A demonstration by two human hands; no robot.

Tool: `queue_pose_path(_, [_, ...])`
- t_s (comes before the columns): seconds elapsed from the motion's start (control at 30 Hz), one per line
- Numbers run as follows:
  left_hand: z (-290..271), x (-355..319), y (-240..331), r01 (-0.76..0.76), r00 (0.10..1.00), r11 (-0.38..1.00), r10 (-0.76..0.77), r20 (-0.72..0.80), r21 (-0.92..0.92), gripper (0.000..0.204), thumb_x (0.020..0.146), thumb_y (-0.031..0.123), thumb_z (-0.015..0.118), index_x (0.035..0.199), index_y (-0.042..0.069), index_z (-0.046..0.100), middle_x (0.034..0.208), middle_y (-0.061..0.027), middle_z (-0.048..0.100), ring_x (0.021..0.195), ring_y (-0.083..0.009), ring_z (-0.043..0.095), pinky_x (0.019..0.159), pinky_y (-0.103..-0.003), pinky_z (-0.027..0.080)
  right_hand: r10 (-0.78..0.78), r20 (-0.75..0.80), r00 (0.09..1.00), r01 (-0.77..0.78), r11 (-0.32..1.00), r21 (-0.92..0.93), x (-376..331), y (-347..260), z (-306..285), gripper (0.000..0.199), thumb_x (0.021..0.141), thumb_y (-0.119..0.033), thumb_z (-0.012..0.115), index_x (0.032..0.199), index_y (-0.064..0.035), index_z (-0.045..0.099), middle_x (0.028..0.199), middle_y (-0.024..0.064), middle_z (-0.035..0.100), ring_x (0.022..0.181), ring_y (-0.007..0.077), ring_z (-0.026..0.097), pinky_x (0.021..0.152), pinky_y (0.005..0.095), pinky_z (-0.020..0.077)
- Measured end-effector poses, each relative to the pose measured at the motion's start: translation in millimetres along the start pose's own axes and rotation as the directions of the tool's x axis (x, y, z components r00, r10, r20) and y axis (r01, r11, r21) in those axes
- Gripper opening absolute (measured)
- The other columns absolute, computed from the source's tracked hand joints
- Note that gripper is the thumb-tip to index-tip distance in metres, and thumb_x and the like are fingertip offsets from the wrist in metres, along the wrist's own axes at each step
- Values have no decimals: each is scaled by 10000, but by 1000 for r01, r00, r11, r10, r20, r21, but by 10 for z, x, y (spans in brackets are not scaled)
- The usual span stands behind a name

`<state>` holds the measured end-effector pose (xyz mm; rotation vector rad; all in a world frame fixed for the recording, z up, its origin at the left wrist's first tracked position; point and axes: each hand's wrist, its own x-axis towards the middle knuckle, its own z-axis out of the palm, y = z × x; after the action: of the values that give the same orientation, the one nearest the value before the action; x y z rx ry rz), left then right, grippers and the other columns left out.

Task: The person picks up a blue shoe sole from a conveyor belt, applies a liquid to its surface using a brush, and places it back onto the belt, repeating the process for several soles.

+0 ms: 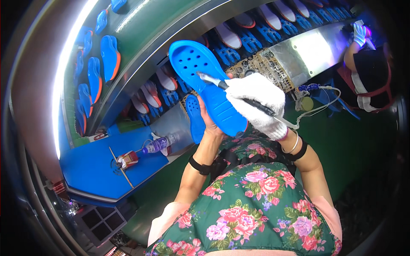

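Observation:
My bare left hand [208, 117] grips a bright blue shoe sole [222, 104] from behind and along its left edge. The sole is tilted up, with several round holes in its wide upper half and shallow lines across the lower half. My right hand [259, 99], in a white knitted glove, is closed on a brush [223, 85] with a black handle. Its bristle tip lies at the sole's surface just below the holes. A thin pale tube [291, 124] runs off from the handle's lower end. Just left of my left hand is a second blue sole [195, 121]; whether my fingers touch it is hidden.
Shoe uppers [270, 18] and blue clamps line a conveyor ahead. Blue soles with orange edges [111, 57] ride a green belt at upper left. A blue tabletop [92, 164] holds a bottle [159, 144] and a stick [121, 168]. A co-worker's gloved hand [359, 34] is far right.

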<state>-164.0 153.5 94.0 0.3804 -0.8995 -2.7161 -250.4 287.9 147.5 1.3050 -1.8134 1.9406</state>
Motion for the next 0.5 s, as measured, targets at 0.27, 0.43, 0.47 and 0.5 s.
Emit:
queue_pose_path(0.27, [-134,149,8,163,958,890,-38,286,-426,1096,799,818,656,1567,89,373,1443,-283,524,1334,-406,542,1112,-585,459,31,128,991,-38,998,55,-45,-85,5,181,811,-81,829,989,-71,804,995,99,789,884,253,752,816,374,590])
queue_pose_path(0.43, [80,188,125,98,980,841,12,199,-532,1020,839,817,605,1563,134,382,1437,-248,543,1226,-446,606,1003,-609,528,-192,214,958,216,972,-92,-127,-5,40,290,801,-78,802,1090,-98,791,1114,106,771,961,276,736,830,370,578])
queue_pose_path(0.47, [-54,261,145,189,924,883,-11,382,-430,995,846,813,600,1554,147,391,1423,-256,552,1135,-484,643,929,-605,565,-187,240,952,197,980,-17,-207,-4,96,337,806,-93,807,1140,-111,777,1159,101,760,966,281,732,828,388,582])
queue_pose_path(0.5, [-160,288,133,189,925,882,-13,379,-432,995,846,813,600,1554,147,391,1423,-256,552,1135,-484,643,929,-605,565,-156,236,959,140,987,82,-254,-24,86,287,792,-86,820,1076,-109,793,1115,94,770,940,278,736,817,392,586])
